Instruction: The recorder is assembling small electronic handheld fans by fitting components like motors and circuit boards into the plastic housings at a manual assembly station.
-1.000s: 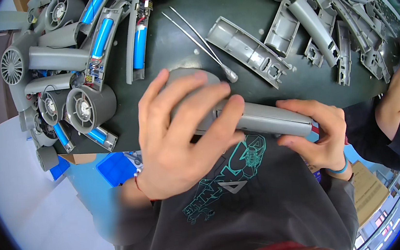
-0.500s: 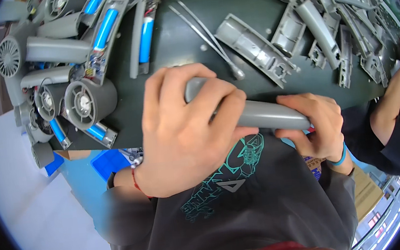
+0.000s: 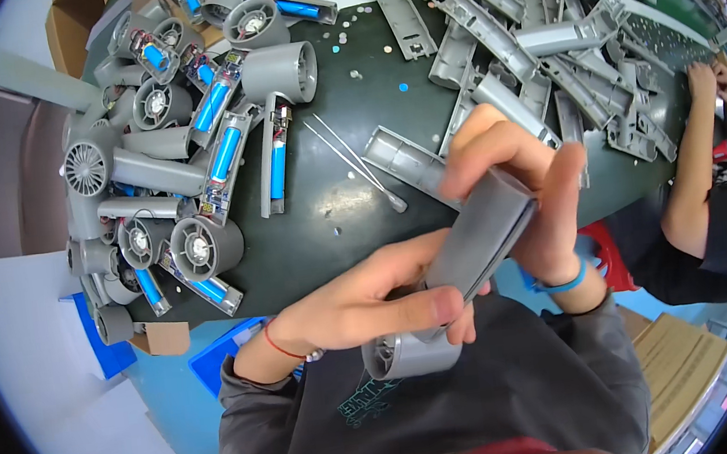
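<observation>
A grey handheld fan point(image 3: 476, 231) is held between my two hands in front of my chest. Its round head point(image 3: 421, 356) hangs at the lower left, and its handle slants up to the right with a dark seam along the side. My left hand point(image 3: 358, 303) wraps around the handle near the head, thumb laid across it. At the handle's upper end, my right hand point(image 3: 522, 179) grips with curled fingers, partly hidden behind the handle. Metal tweezers point(image 3: 389, 196) lie on the dark table just beyond. Beside them rests an empty grey half shell point(image 3: 405, 162).
Several fan bodies point(image 3: 206, 248) with blue batteries point(image 3: 223, 157) and circuit boards crowd the table's left side. Grey half shells point(image 3: 485, 32) are heaped at the right. A co-worker's arm point(image 3: 689, 162) reaches over the far right. Blue bins point(image 3: 230, 352) stand below the table edge.
The fan has turned from nearly level to steeply slanted, its head now showing low. My left hand has dropped lower; my right hand has risen to the handle's upper end. The view takes in more table.
</observation>
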Action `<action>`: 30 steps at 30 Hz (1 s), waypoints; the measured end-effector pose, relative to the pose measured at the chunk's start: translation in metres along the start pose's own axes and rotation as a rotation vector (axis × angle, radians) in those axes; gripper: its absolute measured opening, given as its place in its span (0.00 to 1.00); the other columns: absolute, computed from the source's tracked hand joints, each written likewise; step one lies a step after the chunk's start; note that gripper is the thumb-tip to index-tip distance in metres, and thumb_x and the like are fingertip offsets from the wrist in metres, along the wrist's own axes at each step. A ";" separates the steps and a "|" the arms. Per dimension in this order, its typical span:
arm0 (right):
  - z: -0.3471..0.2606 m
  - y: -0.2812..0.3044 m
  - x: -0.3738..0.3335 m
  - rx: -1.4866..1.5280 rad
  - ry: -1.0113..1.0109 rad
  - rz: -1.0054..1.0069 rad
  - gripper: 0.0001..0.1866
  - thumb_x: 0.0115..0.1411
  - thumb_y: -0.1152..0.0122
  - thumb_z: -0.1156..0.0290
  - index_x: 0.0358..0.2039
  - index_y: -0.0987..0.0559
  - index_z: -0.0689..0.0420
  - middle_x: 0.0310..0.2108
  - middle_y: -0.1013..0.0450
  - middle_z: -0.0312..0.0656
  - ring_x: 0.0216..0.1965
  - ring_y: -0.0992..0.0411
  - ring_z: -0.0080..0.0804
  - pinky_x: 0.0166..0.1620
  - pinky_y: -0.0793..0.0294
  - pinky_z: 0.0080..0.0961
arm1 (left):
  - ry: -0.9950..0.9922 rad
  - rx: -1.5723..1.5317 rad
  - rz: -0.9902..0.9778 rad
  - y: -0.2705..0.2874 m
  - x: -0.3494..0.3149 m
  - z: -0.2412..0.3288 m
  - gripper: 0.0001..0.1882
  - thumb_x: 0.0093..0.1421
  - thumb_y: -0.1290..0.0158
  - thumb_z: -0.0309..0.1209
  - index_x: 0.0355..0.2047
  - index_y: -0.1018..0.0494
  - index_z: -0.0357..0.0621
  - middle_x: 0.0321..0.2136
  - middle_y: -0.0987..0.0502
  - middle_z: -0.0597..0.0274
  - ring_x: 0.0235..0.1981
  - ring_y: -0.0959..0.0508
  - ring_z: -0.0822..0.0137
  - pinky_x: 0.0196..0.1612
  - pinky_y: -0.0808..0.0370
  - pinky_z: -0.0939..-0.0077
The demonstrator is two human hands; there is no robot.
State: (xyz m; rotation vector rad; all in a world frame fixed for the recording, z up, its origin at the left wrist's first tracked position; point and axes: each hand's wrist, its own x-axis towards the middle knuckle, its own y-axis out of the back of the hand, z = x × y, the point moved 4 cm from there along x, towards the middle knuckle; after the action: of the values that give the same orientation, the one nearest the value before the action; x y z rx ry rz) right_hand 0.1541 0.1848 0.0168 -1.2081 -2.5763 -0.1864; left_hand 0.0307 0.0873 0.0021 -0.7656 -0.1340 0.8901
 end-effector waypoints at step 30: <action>0.003 0.017 -0.009 -0.004 0.119 -0.054 0.23 0.67 0.43 0.52 0.24 0.24 0.60 0.25 0.28 0.42 0.25 0.31 0.31 0.31 0.33 0.23 | -0.167 0.133 0.223 -0.002 -0.018 -0.032 0.21 0.67 0.43 0.36 0.54 0.30 0.36 0.41 0.19 0.58 0.45 0.21 0.71 0.48 0.26 0.72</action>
State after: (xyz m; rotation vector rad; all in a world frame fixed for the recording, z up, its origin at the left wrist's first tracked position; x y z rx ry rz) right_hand 0.1715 0.1898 0.0116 -1.0954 -2.5075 -0.2666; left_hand 0.0336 0.0557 -0.0161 -0.5890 -0.1369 1.1631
